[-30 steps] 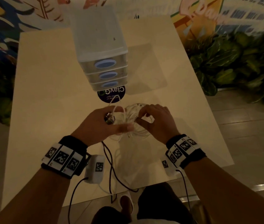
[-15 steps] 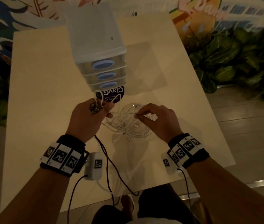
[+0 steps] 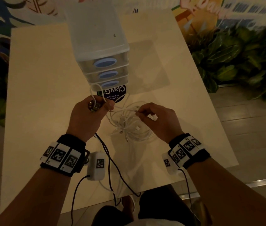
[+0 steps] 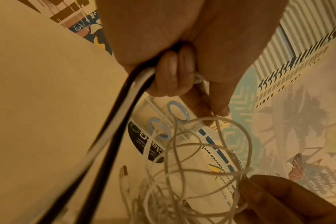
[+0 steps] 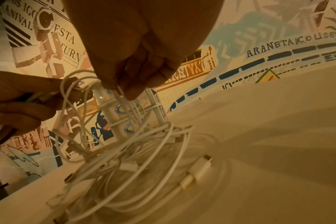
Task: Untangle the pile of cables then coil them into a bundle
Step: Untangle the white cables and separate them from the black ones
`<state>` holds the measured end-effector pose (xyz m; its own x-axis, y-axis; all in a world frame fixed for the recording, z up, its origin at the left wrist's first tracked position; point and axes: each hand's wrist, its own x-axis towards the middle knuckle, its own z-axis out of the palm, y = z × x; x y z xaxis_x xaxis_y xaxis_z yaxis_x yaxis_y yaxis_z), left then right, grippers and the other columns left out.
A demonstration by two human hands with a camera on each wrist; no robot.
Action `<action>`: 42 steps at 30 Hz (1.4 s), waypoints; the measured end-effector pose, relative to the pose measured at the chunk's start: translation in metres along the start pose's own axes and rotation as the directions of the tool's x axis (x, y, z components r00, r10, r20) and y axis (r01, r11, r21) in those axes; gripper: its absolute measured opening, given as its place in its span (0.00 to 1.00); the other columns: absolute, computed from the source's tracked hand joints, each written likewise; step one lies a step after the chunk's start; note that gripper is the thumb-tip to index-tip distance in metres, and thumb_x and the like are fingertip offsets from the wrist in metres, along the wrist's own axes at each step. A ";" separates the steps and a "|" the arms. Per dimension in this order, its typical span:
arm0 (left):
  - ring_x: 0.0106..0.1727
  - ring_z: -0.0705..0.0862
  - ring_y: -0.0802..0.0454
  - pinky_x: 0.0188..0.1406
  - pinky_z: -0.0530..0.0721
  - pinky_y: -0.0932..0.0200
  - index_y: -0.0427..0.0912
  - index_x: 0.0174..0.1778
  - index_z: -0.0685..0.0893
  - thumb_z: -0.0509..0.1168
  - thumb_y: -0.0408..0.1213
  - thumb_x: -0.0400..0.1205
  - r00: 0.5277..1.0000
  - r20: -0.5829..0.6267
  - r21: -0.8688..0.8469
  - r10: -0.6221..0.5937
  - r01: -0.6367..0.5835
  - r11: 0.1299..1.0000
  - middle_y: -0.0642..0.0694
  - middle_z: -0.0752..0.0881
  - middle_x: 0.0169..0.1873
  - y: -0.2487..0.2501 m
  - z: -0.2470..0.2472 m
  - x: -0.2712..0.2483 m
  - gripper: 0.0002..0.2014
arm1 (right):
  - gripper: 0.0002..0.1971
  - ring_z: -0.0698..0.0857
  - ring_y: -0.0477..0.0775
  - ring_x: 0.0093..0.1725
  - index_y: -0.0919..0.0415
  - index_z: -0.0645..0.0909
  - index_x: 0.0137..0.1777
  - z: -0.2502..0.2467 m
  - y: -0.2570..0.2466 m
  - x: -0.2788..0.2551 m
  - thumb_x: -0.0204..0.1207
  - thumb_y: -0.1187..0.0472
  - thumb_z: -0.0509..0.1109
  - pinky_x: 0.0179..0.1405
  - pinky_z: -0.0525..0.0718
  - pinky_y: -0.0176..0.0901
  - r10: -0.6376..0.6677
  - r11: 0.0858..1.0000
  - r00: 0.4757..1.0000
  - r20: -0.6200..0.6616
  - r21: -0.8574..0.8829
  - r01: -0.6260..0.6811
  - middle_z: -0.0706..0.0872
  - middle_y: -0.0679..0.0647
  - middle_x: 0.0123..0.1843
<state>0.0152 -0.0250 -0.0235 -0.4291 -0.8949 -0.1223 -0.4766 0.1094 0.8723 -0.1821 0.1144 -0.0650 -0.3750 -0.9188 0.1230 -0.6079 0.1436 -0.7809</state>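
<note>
**Cable pile half lifted, both hands on strands**

Table (image 3: 44, 88) is pale, viewed from its near edge. A tangle of thin white cables (image 3: 129, 126) lies on it at mid-width, closer to the near edge than the far one, in loose overlapping loops. Several plug ends show: one flat connector (image 5: 199, 169) lies on the surface at the right of the heap, another (image 4: 124, 172) at its left.

Left hand (image 3: 86, 118): fingers curled tight around a black cable (image 4: 113, 121) and a thicker white cable (image 4: 125, 104), which run side by side out of the fist toward the near edge and hang over it. Thumb and forefinger also pinch a thin white strand; a small loop of it (image 3: 97, 92) stands up above the knuckles. Something metallic sits at the knuckles; cannot tell what it is.

Right hand (image 3: 157, 121): fingertips (image 5: 132, 91) brought together on a few white strands, which rise from the heap to the pinch. Both hands are above the table, the pile hanging partly between them and partly resting on the surface.

Just behind the pile stands a translucent three-drawer unit (image 3: 96, 38) with blue oval handles, toward the far edge. A dark round sticker (image 3: 117, 93) with white lettering lies on the table at its foot. Marker-tagged bands sit on both wrists.
</note>
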 end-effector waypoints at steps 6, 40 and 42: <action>0.44 0.88 0.67 0.45 0.80 0.74 0.43 0.47 0.90 0.71 0.50 0.82 0.999 0.029 -0.034 -0.022 0.023 0.999 0.59 0.93 0.37 0.000 0.003 0.001 0.13 | 0.04 0.82 0.40 0.48 0.54 0.85 0.50 -0.001 -0.001 -0.001 0.79 0.57 0.77 0.53 0.80 0.34 -0.111 0.993 0.991 0.070 -0.030 0.114 0.87 0.40 0.46; 0.38 0.85 0.52 0.35 0.83 0.59 0.61 0.54 0.81 0.71 0.55 0.79 0.955 0.166 0.466 0.245 -0.295 0.835 0.58 0.82 0.35 0.002 0.029 -0.029 0.11 | 0.10 0.84 0.34 0.40 0.46 0.90 0.54 -0.007 -0.032 0.022 0.86 0.47 0.67 0.43 0.77 0.32 0.127 0.992 0.928 0.349 -0.034 -0.123 0.88 0.37 0.40; 0.42 0.88 0.50 0.38 0.87 0.53 0.63 0.56 0.84 0.69 0.61 0.79 0.948 0.161 0.475 0.274 -0.317 0.821 0.56 0.89 0.44 -0.006 0.030 -0.026 0.13 | 0.10 0.85 0.42 0.45 0.48 0.90 0.54 -0.012 -0.028 0.020 0.86 0.49 0.68 0.50 0.82 0.42 0.093 0.996 0.930 0.355 -0.030 -0.088 0.89 0.43 0.45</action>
<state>0.0062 0.0108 -0.0397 -0.6608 -0.7491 0.0464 -0.6196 0.5793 0.5296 -0.1812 0.0960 -0.0338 -0.1571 -0.9718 -0.1760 -0.5933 0.2353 -0.7699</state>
